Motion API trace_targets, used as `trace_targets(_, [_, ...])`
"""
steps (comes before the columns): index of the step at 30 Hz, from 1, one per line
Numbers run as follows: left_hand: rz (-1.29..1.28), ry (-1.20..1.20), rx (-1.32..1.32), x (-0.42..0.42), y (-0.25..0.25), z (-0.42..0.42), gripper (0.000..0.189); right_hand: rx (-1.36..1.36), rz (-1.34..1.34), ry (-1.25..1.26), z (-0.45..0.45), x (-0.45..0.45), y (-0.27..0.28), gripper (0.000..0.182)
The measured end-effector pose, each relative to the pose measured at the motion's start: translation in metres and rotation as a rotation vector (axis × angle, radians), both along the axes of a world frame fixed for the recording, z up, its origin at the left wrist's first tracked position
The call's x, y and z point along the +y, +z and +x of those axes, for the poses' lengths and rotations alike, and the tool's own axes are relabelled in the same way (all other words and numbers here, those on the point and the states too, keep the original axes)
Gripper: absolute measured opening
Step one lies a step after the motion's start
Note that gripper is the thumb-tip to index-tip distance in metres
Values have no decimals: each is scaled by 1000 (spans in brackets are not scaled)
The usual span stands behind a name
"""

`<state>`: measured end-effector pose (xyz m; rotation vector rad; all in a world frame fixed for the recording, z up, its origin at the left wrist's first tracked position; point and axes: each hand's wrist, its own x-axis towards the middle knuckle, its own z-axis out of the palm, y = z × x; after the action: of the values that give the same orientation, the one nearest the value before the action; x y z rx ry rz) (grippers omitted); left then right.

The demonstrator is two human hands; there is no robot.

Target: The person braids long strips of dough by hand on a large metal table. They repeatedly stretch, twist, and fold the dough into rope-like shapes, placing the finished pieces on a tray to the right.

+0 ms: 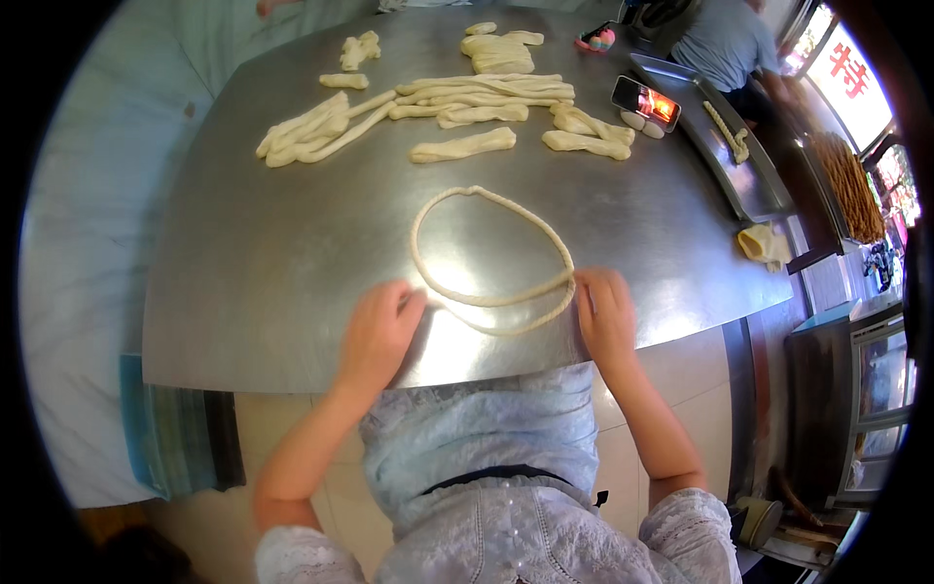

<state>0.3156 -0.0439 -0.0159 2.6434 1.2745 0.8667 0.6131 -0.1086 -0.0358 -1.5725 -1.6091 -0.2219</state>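
Observation:
A long, thin twisted rope of dough (522,203) lies in a loop on the steel table, its strands crossing at the right. My left hand (383,321) is at the loop's lower left, thumb and fingers pinched on a strand of the dough; the hand is slightly blurred. At the crossing on the right, my right hand (607,310) has its fingertips closed on the dough. The exact grip there is partly hidden by the fingers. Beyond the loop lies a short thick dough strip (463,144), with a pile of long dough strips (485,91) behind it.
More dough strips (306,135) lie at the left. A phone (646,102) leans on a small stand at the right. Beyond is a metal tray (751,197) with one twisted dough piece (726,131). A cloth (764,244) hangs near the right edge. Another person (726,47) is behind the tray.

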Motion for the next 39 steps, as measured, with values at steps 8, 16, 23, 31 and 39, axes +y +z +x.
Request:
trace_targets(8, [86, 148, -54, 87, -18, 45, 13, -32, -140, -263, 26, 68, -5, 10])
trace_targets(16, [263, 272, 130, 117, -28, 10, 13, -172, -73, -330, 69, 71, -18, 18])
trace_targets(23, [-480, 433, -695, 126, -20, -49, 11, 443, -80, -186, 77, 40, 2, 20])
trace_targets(31, [-556, 413, -890, 154, -23, -111, 25, -302, -85, 241, 64, 45, 12, 31])
trace_targets(39, [-486, 434, -779, 152, -27, -108, 26, -647, -342, 212, 33, 28, 5, 55])
